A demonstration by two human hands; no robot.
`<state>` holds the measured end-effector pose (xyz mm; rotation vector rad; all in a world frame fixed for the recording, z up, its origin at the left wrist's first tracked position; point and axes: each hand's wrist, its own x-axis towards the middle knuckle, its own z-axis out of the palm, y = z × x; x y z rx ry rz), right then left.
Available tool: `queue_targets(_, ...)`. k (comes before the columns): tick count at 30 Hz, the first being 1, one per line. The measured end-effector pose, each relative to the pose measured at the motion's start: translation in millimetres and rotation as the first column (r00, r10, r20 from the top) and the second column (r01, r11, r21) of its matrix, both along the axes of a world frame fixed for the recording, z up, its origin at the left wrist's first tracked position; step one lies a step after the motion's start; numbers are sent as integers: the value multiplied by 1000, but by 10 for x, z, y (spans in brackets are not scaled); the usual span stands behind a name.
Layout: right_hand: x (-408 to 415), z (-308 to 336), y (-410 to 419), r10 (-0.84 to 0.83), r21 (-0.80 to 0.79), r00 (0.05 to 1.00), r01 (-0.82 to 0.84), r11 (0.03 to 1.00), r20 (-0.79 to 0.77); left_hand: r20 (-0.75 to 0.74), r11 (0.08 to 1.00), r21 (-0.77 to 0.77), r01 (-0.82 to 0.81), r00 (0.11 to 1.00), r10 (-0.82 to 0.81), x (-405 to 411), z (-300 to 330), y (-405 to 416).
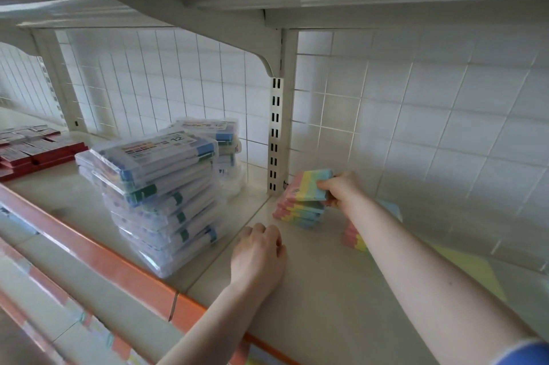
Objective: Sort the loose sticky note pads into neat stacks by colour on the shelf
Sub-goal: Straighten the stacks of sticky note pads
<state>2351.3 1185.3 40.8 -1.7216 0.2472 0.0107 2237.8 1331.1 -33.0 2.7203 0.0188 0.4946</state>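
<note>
Sticky note pads point(300, 210) in pink, yellow, green and blue stripes sit piled in the back corner of the shelf point(312, 299), right under my right hand point(341, 187). My right arm stretches forward and across, almost straight, the wrist bent slightly down. Its fingers and thumb are curled round the near edge of one striped pad point(310, 186), which I hold tilted just above the pile, its far edge toward the slotted upright post point(276, 132) at the back. Whether the pad's lower edge touches the pile I cannot tell.

Beneath my right forearm, nearer to me than that hand, lies a second, lower pile of striped pads point(355, 238), partly hidden by the arm. Further back toward my elbow a flat yellow sheet point(472, 272) lies on the shelf.

My left hand point(258, 254) rests knuckles-up on the shelf, closer to me than the right hand and well apart from the pads. Its fingers are loosely curled under and hold nothing; the forearm comes up over the orange front edge point(124, 271) of the shelf.

To the left of my left hand, close beside it, stands a tall leaning heap of clear-wrapped packets point(160, 195) with labels marked 12. Far out to the left lie flat red boxes point(32, 147). White wall tiles behind a wire grid point(416, 132) rise beyond my right hand.
</note>
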Motion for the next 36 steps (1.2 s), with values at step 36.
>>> queue_targets(36,-570,-115,-743,263,-887,874,314,338,409,44,996,-84,-8,999,11,-42,22,-2)
